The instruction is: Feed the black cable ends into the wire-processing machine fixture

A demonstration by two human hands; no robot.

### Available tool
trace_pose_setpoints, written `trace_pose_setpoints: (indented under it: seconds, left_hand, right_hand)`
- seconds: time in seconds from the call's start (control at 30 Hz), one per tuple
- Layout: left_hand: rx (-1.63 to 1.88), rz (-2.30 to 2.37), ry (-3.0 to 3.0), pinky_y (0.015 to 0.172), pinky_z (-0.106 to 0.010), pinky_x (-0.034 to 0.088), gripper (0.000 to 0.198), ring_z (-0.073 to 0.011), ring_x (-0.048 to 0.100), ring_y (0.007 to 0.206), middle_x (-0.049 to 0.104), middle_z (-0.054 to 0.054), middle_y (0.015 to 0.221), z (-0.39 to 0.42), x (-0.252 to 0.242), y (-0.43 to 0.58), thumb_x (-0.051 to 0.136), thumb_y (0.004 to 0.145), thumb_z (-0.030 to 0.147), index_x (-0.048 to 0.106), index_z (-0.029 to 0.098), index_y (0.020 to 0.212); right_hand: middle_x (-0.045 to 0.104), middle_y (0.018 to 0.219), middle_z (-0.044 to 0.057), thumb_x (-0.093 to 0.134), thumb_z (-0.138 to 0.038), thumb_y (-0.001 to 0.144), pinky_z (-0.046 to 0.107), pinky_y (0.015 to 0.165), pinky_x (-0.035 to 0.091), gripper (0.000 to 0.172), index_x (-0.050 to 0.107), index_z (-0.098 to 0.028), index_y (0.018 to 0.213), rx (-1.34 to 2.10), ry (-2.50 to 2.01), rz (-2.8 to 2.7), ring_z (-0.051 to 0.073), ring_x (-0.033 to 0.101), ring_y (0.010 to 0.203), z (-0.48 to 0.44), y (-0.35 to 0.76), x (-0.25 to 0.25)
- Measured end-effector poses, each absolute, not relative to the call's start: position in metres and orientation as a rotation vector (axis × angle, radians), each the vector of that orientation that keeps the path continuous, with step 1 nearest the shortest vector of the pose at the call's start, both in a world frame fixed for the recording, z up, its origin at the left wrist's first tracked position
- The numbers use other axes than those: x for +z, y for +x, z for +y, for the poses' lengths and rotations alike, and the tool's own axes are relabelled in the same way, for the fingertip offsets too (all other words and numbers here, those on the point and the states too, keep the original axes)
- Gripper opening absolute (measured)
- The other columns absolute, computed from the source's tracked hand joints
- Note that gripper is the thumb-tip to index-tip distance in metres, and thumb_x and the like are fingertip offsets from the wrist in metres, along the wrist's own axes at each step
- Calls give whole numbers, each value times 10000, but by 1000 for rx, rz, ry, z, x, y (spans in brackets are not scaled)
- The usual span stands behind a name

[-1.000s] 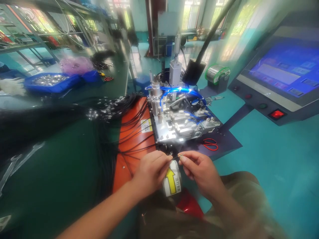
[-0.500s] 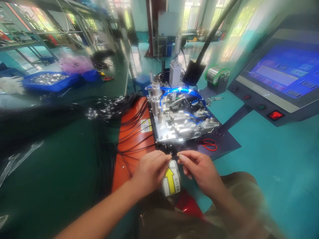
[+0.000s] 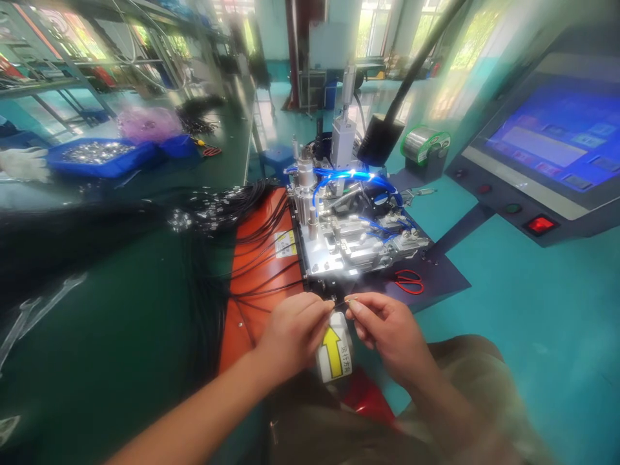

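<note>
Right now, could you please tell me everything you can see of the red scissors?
The red scissors are small, with two looped red handles that look plastic; the blades are too dark and blurred to judge. They lie flat on the dark mat, just right of the front corner of the metal fixture. Only the mat touches them: the left hand and right hand, pinching a thin wire, are nearer the camera.

Workshop. Glossy teal floor (image 3: 533, 310). Dark green bench (image 3: 121, 336) on the left, running back into the room. Metal racks (image 3: 72, 71) behind it, blurred. Blue tray (image 3: 97, 158) on the bench, far left. Blue stool (image 3: 276, 158) past the bench end. Console with lit blue screen (image 3: 547, 142) at right. Dark pillar (image 3: 298, 39) centre back. Windows (image 3: 372, 26) along the back wall, bright daylight, greenery outside.
</note>
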State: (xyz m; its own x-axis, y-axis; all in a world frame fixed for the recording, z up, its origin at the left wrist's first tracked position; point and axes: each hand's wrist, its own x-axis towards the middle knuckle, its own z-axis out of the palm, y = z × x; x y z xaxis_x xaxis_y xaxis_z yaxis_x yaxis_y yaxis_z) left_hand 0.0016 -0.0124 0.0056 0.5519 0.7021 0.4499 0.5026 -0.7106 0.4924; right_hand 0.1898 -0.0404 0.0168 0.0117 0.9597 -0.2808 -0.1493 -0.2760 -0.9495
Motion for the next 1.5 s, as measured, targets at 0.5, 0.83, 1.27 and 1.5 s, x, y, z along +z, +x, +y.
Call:
trace_pose_setpoints:
  seconds: [0.5, 0.83, 1.27, 1.5]
  left_hand:
    - [890, 1039, 2559, 644, -319, 359, 161, -179, 470, 696, 606, -44, 741, -12, 9, 2, 454, 918, 139, 609, 167, 949]
    - [755, 993, 2589, 670, -334, 349, 172, -181, 457, 705, 586, -57, 776, -13, 7, 3, 405, 920, 122, 566, 162, 872]
    - [813, 1016, 2529, 621, -298, 348, 169, -164, 479, 687, 585, -40, 743, -13, 7, 4, 453, 968, 193, 612, 158, 925]
    - [789, 1016, 2548, 618, -296, 341, 171, -162, 472, 686, 571, -34, 738, -13, 6, 2, 459, 967, 199, 622, 157, 941]
  right_hand:
    - [656, 749, 18, 752, -395, 779, 197, 407, 336, 249, 723, -184, 907, 1397, -1200, -739, 72, 457, 495, -39, 171, 10]
    - [616, 692, -3, 729, -385, 815, 206, 431, 293, 218, 719, -175, 874, 1422, -1141, -752, 61, 381, 486, -42, 165, 9]
    - [622, 755, -4, 784, -423, 740, 214, 473, 400, 372, 692, -190, 1015, 1514, -1276, -1048, 99, 501, 575, -37, 201, 16]
    - [600, 696, -12, 737, -431, 790, 228, 511, 406, 265, 698, -194, 902, 1384, -1361, -1301, 117, 500, 595, -28, 208, 25]
